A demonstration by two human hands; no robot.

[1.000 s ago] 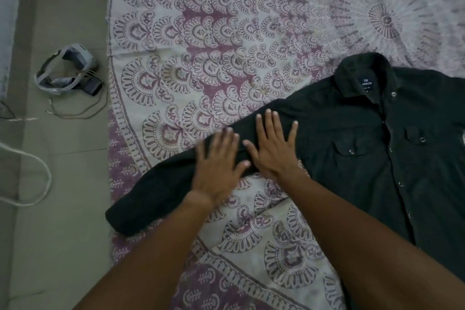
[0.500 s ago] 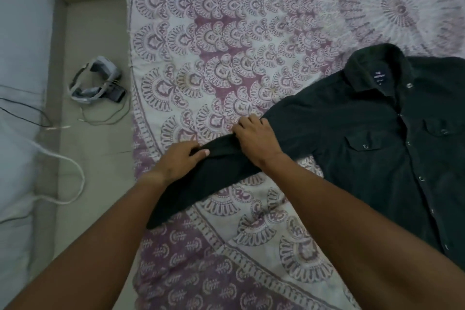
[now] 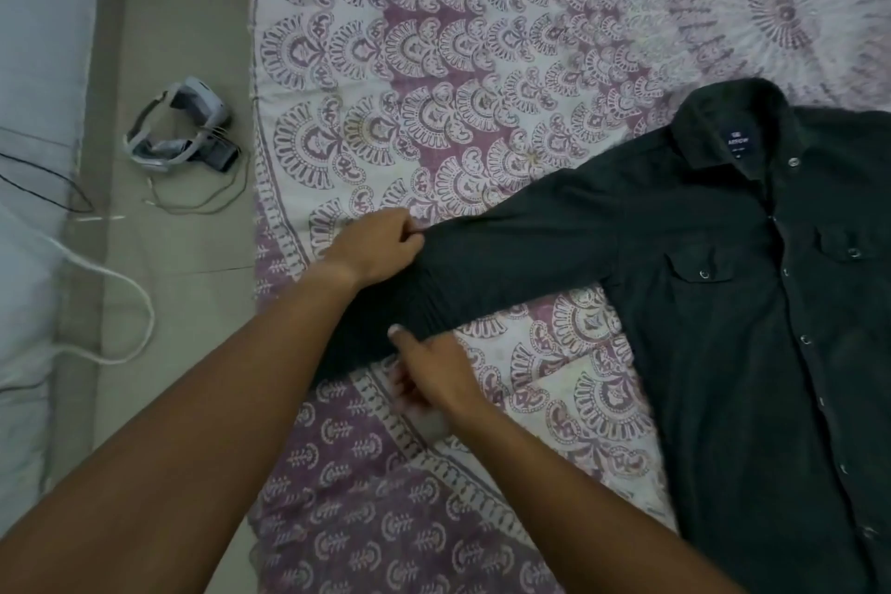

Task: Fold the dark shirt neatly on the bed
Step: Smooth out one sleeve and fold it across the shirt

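The dark button-up shirt (image 3: pixel 742 304) lies front up on the patterned bed sheet (image 3: pixel 434 77), collar toward the far side, its body filling the right of the view. One sleeve stretches left toward the bed's edge. My left hand (image 3: pixel 381 248) pinches the sleeve's upper edge with closed fingers. My right hand (image 3: pixel 429 367) grips the sleeve's lower edge, thumb on top of the cloth and fingers curled underneath. The cuff end is hidden behind my left forearm.
The bed's left edge (image 3: pixel 253 256) runs beside a tiled floor (image 3: pixel 178 39). A white headset (image 3: pixel 183 133) with thin cables lies on the floor. A thick white cable (image 3: pixel 130 294) loops near a white wall at far left.
Both hands went from lying flat on the sleeve to gripping its edges. My right hand moved from the sleeve's top to its lower edge. The view shifted right.
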